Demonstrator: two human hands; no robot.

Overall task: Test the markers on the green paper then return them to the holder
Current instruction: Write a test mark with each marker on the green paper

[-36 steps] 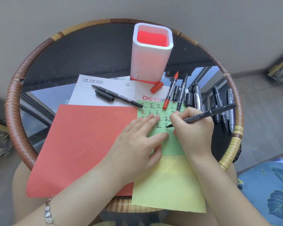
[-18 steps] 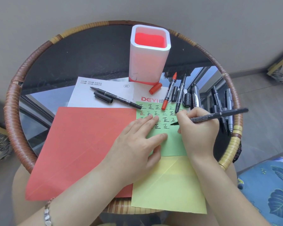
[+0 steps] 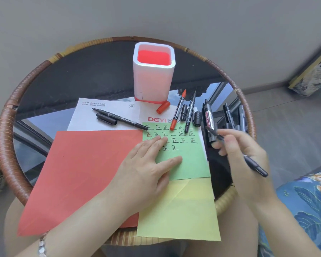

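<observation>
The green paper (image 3: 190, 160) lies on the round table, covered in rows of black and red test marks. My left hand (image 3: 146, 164) presses flat on it, fingers spread. To the right of the sheet, my right hand (image 3: 243, 151) holds a thin black marker (image 3: 254, 165), lifted off the paper with its tip pointing up-left. The white holder with a red inside (image 3: 153, 75) stands upright at the back. An uncapped red marker (image 3: 178, 113), a black marker (image 3: 190, 113) and another black marker (image 3: 119, 117) lie by the sheet's top edge.
A large red sheet (image 3: 85, 175) and a yellow sheet (image 3: 182, 216) overlap the near table edge. White printed paper (image 3: 104, 110) lies under them. Several more markers (image 3: 233, 117), a thick whiteboard marker (image 3: 208, 119) and loose caps (image 3: 163, 107) lie at the right. The rattan rim (image 3: 6, 130) circles the glass top.
My right hand has lifted the black marker off the green paper and swung to the right, past the sheet's edge. My left hand stays pressed on the paper.
</observation>
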